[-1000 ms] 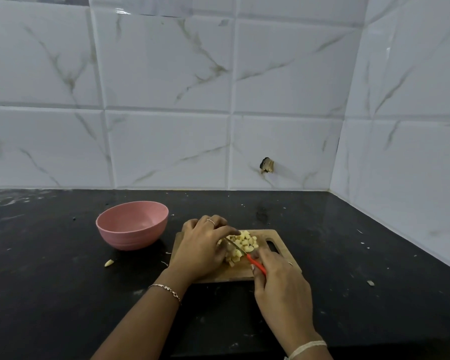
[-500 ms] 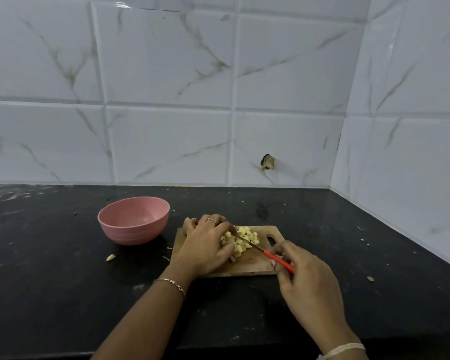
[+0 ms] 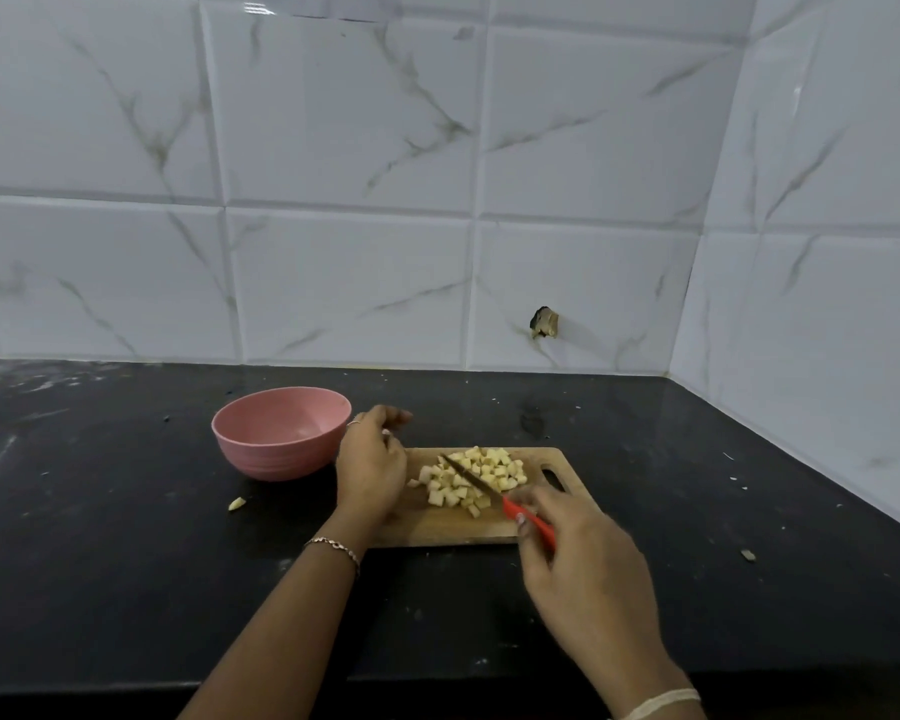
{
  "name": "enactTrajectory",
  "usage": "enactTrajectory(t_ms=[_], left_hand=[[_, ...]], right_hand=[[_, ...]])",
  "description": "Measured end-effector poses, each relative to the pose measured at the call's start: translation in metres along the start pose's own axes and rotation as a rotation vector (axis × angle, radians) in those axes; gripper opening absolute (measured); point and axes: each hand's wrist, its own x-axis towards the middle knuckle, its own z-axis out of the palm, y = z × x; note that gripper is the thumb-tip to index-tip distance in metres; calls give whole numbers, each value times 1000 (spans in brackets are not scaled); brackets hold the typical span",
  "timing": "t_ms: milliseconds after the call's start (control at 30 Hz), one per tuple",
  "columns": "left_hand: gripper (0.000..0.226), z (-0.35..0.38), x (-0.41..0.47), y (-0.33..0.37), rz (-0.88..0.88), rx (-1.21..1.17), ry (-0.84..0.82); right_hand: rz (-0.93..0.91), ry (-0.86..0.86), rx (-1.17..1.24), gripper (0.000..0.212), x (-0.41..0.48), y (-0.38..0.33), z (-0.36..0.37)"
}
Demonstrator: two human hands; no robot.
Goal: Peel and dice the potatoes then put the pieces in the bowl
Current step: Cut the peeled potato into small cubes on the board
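While the diced potato pieces [image 3: 471, 478] lie heaped on the wooden cutting board [image 3: 437, 527], your right hand [image 3: 583, 563] grips the red-handled knife [image 3: 500, 498], its blade across the pile. Your left hand [image 3: 372, 472] is at the board's left end, just beside the pink bowl [image 3: 276, 459], with its fingers loosely curled around nothing.

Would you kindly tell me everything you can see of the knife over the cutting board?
The knife is small, with a thin, dark-looking pointed blade and a bright red grip that looks like plastic. It lies at a slant over the diced potato pieces on the wooden cutting board, with its tip pointing away and to the left. The right hand holds it by the red grip, fingers curled round it and hiding its end. Whether the edge touches the pieces cannot be told.
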Motion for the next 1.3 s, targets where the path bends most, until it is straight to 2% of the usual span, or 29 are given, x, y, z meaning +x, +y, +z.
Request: enactTrajectory(t_ms=[200,333,533,967,1300], left_hand=[[39,0,2,-9,-89,35,3],[48,3,2,-9,-132,135,-121],[60,5,2,-9,-144,244,-254],[49,2,2,-8,-117,253,-269],[53,2,4,-7,-89,292,-288]], right_hand=[[-64,-136,-30,25,1,-29,31],[-74,-202,-65,35,8,-37,42],[-25,-199,-112,48,8,-37,46],[54,-130,-49,44,5,-18,40],[195,-138,89,36,11,5,30]])
